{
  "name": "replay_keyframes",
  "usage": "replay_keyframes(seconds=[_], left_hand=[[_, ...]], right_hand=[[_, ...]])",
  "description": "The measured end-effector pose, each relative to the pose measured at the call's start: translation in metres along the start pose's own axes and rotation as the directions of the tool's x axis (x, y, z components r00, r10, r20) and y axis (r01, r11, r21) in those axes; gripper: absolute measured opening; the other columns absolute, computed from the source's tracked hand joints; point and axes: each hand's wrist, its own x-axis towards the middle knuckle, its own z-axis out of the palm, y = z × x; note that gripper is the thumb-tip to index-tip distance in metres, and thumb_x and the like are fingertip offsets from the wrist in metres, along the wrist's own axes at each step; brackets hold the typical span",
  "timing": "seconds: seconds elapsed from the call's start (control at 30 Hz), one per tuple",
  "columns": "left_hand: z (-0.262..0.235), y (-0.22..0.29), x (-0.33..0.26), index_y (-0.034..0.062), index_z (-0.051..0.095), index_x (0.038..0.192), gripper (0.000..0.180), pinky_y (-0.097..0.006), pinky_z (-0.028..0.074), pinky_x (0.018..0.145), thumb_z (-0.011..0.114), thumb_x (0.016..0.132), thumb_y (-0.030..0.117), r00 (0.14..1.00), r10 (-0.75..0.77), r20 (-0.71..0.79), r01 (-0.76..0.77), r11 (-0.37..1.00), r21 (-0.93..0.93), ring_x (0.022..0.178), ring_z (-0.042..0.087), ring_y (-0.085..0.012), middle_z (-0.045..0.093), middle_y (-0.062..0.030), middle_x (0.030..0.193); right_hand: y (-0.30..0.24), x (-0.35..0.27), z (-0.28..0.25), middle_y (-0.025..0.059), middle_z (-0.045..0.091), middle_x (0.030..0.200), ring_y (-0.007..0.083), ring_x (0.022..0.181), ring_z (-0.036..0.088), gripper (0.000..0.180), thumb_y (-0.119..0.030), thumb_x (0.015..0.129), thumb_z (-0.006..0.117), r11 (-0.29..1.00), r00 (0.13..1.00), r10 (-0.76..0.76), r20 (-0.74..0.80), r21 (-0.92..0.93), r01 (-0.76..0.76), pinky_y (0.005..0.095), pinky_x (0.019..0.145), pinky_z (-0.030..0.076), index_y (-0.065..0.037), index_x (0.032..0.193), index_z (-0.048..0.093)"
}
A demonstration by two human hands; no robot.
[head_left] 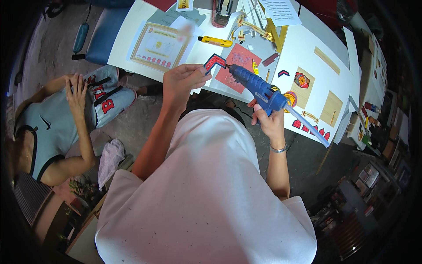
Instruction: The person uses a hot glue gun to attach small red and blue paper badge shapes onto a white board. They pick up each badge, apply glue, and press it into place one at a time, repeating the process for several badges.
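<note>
Between the thumb and fingers of my left hand (pixel 187 83) is a red chevron-shaped cutout (pixel 214 62) with a dark blue edge, raised over the table's near edge. My right hand (pixel 269 121) is wrapped round the handle of a blue hot glue gun (pixel 257 86). The gun's dark nozzle points left and meets or nearly meets the cutout's right end; whether it touches I cannot tell. A long clear glue stick (pixel 307 125) sticks out of the gun's back. Under the nozzle lies a red sheet (pixel 239 66) with marks on it.
On the white table (pixel 307 48) lie a yellow utility knife (pixel 215 41), a certificate-like print (pixel 158 46), a small chevron (pixel 283 73), an emblem on a wooden piece (pixel 302 80) and several red cutouts (pixel 311 130). A stapler-like tool (pixel 224 11) stands behind. Another person (pixel 57 127) sits at the left.
</note>
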Motion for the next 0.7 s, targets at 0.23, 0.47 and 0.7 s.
replay_keyframes(seconds=[0.23,0.47,0.7], left_hand=[[-0.021,-0.014,0.017,-0.0109,0.06,0.12,0.035,-0.032,0.061,0.087,0.068,0.099,0.015,0.995,-0.058,-0.079,0.031,0.954,-0.299,0.103,0.075,-0.0267,0.072,-0.0192,0.109],[-0.039,-0.032,0.025,0.003,0.064,0.114,0.016,-0.034,0.062,0.088,0.066,0.101,0.013,0.993,-0.094,-0.068,0.062,0.925,-0.376,0.106,0.074,-0.0235,0.074,-0.0136,0.111],[-0.027,-0.028,0.008,0.0011,0.065,0.115,0.019,-0.032,0.063,0.085,0.067,0.101,0.014,0.998,-0.03,-0.05,0.012,0.945,-0.326,0.102,0.075,-0.0232,0.074,-0.0144,0.11]], right_hand=[[0.048,0.008,-0.01,0.0133,0.071,0.109,0.0133,0.074,0.066,0.035,-0.013,0.099,0.066,0.997,0.996,-0.07,-0.056,0.021,0.071,0.0274,0.058,0.057,0.005,0.127,0.059],[0.195,0.065,-0.012,0.0114,0.071,0.106,0.015,0.094,0.065,0.041,-0.029,0.101,0.069,0.971,0.956,0.026,-0.293,-0.218,-0.094,0.0268,0.078,0.049,0.002,0.128,0.063],[0.231,0.089,-0.005,0.0221,0.067,0.103,0.0361,0.096,0.064,0.05,-0.039,0.099,0.069,0.899,0.929,-0.246,-0.277,-0.424,0.111,0.0428,0.089,0.049,0.005,0.12,0.059]])
